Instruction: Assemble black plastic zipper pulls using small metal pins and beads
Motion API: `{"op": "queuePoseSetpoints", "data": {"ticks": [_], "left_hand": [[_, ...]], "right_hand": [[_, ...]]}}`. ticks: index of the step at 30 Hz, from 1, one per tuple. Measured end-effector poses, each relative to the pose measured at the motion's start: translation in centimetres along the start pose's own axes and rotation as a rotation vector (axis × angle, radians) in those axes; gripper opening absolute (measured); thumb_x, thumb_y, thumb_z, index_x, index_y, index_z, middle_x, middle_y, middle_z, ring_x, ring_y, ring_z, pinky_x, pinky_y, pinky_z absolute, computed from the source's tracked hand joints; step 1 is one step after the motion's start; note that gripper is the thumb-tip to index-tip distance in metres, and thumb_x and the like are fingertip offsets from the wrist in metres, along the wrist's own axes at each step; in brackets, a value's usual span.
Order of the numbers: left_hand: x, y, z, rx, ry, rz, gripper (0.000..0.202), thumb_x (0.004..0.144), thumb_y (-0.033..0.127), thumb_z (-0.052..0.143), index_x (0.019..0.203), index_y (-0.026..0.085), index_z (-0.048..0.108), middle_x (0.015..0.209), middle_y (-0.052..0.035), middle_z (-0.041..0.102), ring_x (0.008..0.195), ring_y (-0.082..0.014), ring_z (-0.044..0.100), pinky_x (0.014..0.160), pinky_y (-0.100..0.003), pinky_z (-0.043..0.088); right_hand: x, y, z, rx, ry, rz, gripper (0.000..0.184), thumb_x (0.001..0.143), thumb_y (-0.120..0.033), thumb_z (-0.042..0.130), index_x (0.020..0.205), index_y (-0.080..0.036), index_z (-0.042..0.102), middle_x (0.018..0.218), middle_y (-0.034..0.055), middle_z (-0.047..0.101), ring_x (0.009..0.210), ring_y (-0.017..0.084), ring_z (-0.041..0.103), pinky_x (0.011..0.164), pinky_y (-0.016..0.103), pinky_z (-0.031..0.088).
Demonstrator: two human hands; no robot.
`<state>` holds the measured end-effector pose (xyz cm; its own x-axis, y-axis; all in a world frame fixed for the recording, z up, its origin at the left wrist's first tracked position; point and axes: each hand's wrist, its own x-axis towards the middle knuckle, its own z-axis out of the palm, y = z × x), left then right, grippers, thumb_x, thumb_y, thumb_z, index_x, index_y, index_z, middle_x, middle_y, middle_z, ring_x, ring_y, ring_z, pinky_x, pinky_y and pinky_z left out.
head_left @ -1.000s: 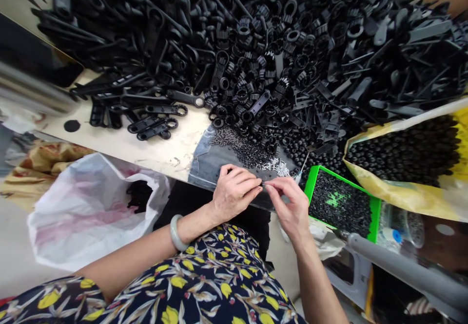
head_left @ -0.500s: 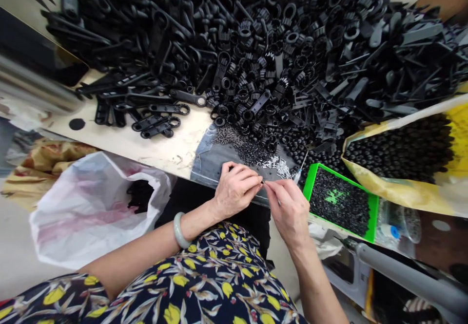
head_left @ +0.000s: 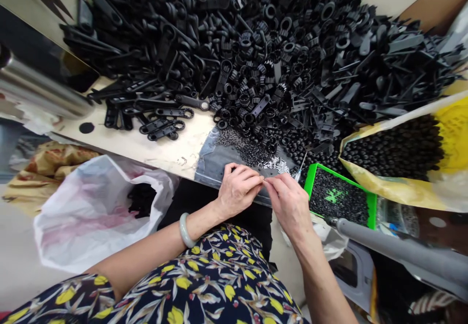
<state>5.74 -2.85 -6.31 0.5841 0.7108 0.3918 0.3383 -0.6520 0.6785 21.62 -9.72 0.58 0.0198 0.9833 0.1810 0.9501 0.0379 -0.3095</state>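
Two hands [head_left: 238, 192] between white plastic bag [head_left: 95, 217] and green tray [head_left: 341, 179]

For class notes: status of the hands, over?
Left hand, right hand: fingertips pinched together over grey sheet. Anything held too small to tell. White pieces just beyond.

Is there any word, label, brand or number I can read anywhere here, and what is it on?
No words, brands or numbers can be read.
Green plastic tray: a bright green mark at its middle is partly covered, too hidden to read.
Yellow-and-white sack: a yellow patch, with no legible lettering.
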Motion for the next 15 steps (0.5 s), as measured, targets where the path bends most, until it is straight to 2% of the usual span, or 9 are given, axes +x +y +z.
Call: {"op": "queuePoseSetpoints", "data": {"ticks": [2,4,5,7,9,10,12,14,15], "left_hand": [[0.0,0.0,0.0,0.001,0.000,-0.003,0.012,0.103,0.029,0.063,0.104,0.025,0.074,0.105,-0.0010,0.081,0.101,-0.0205,0.068,0.096,-0.046,0.036],[0.1,0.2,-0.1,-0.003,0.003,-0.008,0.012,0.103,0.030,0.063,0.103,0.025,0.074,0.105,-0.0012,0.081,0.101,-0.0201,0.068,0.096,-0.046,0.036],[0.1,0.3,-0.1,-0.007,0.005,-0.012,0.012,0.103,0.031,0.063,0.102,0.025,0.074,0.105,-0.0013,0.081,0.100,-0.0198,0.068,0.097,-0.046,0.036],[0.2,0.4,-0.2,-0.018,0.009,-0.019,0.013,0.103,0.031,0.063,0.100,0.024,0.074,0.104,-0.0012,0.081,0.099,-0.0194,0.069,0.097,-0.046,0.036],[0.3,0.5,-0.2,-0.027,0.012,-0.023,0.012,0.103,0.030,0.064,0.099,0.024,0.074,0.103,-0.0012,0.081,0.098,-0.0195,0.069,0.097,-0.046,0.036],[0.3,0.5,-0.2,-0.031,0.012,-0.025,0.011,0.102,0.030,0.064,0.099,0.024,0.074,0.103,-0.0013,0.081,0.098,-0.0198,0.069,0.097,-0.046,0.036],[0.3,0.6,-0.2,-0.035,0.013,-0.035,0.010,0.101,0.029,0.065,0.099,0.025,0.073,0.104,-0.0017,0.081,0.098,-0.0202,0.070,0.098,-0.046,0.036],[0.3,0.6,-0.3,-0.038,0.017,-0.050,0.008,0.101,0.029,0.066,0.099,0.025,0.073,0.104,-0.0018,0.082,0.099,-0.0203,0.071,0.099,-0.046,0.036],[0.2,0.6,-0.3,-0.040,0.021,-0.055,0.008,0.101,0.029,0.067,0.099,0.024,0.072,0.104,-0.0017,0.081,0.099,-0.0202,0.071,0.099,-0.045,0.036]], "right_hand": [[-0.6,-0.1,-0.4,0.056,0.039,0.036,0.017,0.106,-0.031,0.059,0.107,-0.020,0.072,0.098,0.0071,0.071,0.081,0.018,0.068,0.076,0.032,0.056],[-2.9,-0.5,-1.2,0.135,0.107,0.069,0.014,0.103,-0.030,0.065,0.112,-0.021,0.072,0.102,0.0073,0.072,0.081,0.018,0.070,0.075,0.032,0.057],[-4.8,-0.5,-1.6,0.173,0.142,0.082,0.011,0.101,-0.026,0.067,0.110,-0.023,0.072,0.101,0.0065,0.072,0.081,0.018,0.071,0.075,0.032,0.058],[-9.2,-0.3,-2.3,0.203,0.249,0.103,0.009,0.096,-0.017,0.069,0.091,-0.024,0.070,0.085,0.0026,0.070,0.074,0.018,0.069,0.067,0.031,0.055],[-13.1,0.9,-3.0,0.212,0.380,0.271,0.019,0.095,-0.019,0.069,0.077,-0.023,0.064,0.073,0.0000,0.063,0.061,0.015,0.060,0.054,0.028,0.046],[-14.4,1.8,-3.4,0.243,0.478,0.407,0.020,0.095,-0.025,0.070,0.076,-0.023,0.063,0.073,0.0001,0.061,0.062,0.016,0.058,0.055,0.028,0.046],[-14.9,3.7,-4.2,0.420,0.702,0.558,0.021,0.089,-0.042,0.076,0.094,-0.026,0.063,0.086,0.0011,0.064,0.071,0.019,0.063,0.062,0.031,0.053],[-13.0,5.4,-5.0,0.654,0.774,0.523,0.058,0.073,-0.057,0.085,0.117,-0.030,0.058,0.099,0.0018,0.066,0.083,0.023,0.069,0.071,0.041,0.061],[-11.5,5.9,-5.4,0.729,0.757,0.509,0.069,0.071,-0.059,0.087,0.125,-0.031,0.053,0.104,0.0034,0.068,0.088,0.025,0.071,0.078,0.047,0.062]]}}
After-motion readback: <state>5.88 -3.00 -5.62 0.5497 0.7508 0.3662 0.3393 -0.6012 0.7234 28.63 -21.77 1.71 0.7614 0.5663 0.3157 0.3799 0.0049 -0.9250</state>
